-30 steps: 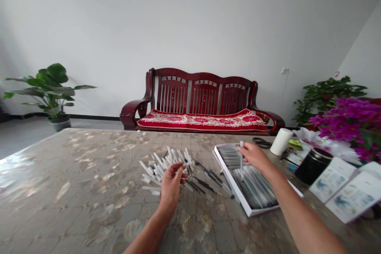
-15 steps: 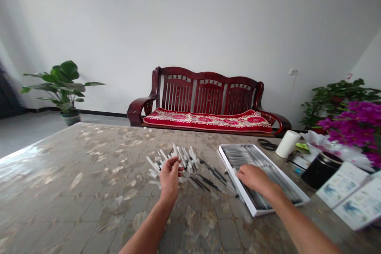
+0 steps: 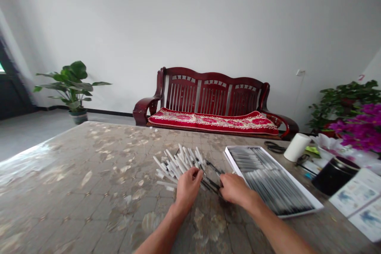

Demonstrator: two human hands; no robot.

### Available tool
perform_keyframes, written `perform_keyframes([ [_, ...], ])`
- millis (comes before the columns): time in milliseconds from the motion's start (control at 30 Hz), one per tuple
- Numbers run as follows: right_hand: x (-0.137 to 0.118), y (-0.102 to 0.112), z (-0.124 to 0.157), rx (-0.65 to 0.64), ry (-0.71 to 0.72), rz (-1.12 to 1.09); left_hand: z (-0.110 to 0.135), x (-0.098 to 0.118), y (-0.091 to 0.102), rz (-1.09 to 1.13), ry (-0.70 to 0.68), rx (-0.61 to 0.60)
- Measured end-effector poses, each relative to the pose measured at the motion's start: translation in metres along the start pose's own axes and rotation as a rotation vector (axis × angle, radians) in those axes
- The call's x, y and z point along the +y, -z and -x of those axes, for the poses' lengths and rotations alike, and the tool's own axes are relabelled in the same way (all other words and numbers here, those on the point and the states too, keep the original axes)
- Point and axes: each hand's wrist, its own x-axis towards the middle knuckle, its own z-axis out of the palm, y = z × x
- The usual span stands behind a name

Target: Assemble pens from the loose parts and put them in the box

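On the table lies a loose pile of pens with whitish caps [image 3: 175, 163]. At its near right edge is my left hand [image 3: 188, 186], fingers curled together; what they hold, if anything, is hidden. Several dark pens [image 3: 212, 184] extend from the pile toward my right hand [image 3: 236, 188], which is closed over the end of one, its fingertips mostly out of sight. Just beyond that hand, a shallow white box [image 3: 297, 215] contains rows of grey-looking pens [image 3: 274, 180].
Right of the box are black scissors [image 3: 274, 147], a white roll [image 3: 297, 147], a black cylindrical container [image 3: 335, 174] and a standing printed card [image 3: 355, 196]. Purple flowers [image 3: 363, 127] rise behind them. A red wooden bench [image 3: 214, 95] stands past the table's far edge.
My right hand has left the box and come left to the dark pens. My left hand has moved right and nearer, toward it. The camera view has shifted slightly left.
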Motion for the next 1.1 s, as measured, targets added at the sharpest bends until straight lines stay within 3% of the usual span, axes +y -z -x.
perform_keyframes([
  [233, 0.006, 0.001, -0.001, 0.012, -0.013, 0.005, -0.007, 0.002, 0.011, -0.041, 0.002, 0.107],
  [433, -0.013, 0.005, -0.002, 0.2, 0.042, -0.377, -0.008, 0.005, 0.008, 0.094, 0.082, 0.041],
  [533, -0.026, 0.002, -0.009, 0.234, 0.087, -0.448, -0.006, 0.004, 0.005, 0.152, 0.081, 0.016],
  [767, -0.032, 0.004, -0.065, 0.207, -0.158, -0.303, -0.011, -0.004, 0.012, 0.113, 0.088, 0.151],
  [900, -0.042, 0.005, -0.085, 0.143, -0.157, -0.197, -0.013, -0.007, 0.014, 0.109, 0.088, 0.19],
  [1100, -0.048, -0.003, -0.09, 0.113, -0.163, -0.184, -0.012, -0.007, 0.014, 0.061, 0.086, 0.209],
])
